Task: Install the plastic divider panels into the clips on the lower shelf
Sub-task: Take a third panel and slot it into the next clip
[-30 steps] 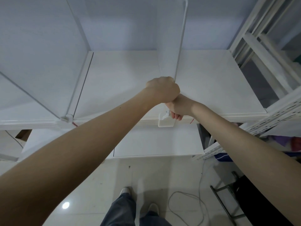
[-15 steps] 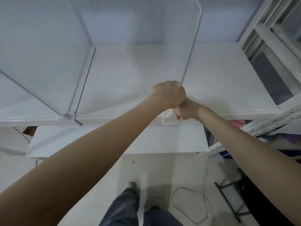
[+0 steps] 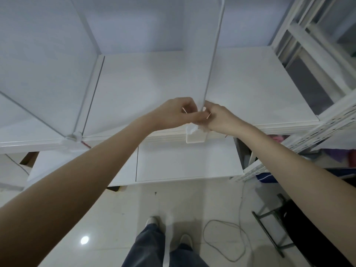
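A clear plastic divider panel (image 3: 202,60) stands upright on the white shelf (image 3: 260,97), running from the front edge toward the back wall. My left hand (image 3: 176,112) and my right hand (image 3: 216,117) pinch its front lower corner from either side, fingertips meeting at the panel's edge. Just below my hands a white clip (image 3: 195,136) hangs on the shelf's front lip. Another clear divider (image 3: 48,74) stands at the left in its own clip (image 3: 74,136).
A lower white shelf board (image 3: 183,162) juts out beneath. White metal racking (image 3: 317,54) rises at the right. On the tiled floor lie a loose cable (image 3: 227,239) and a dark metal frame (image 3: 269,232) near my feet.
My hands have come apart: the left fist no longer covers the right hand, and both now pinch the panel's front corner side by side. The view shifted slightly.
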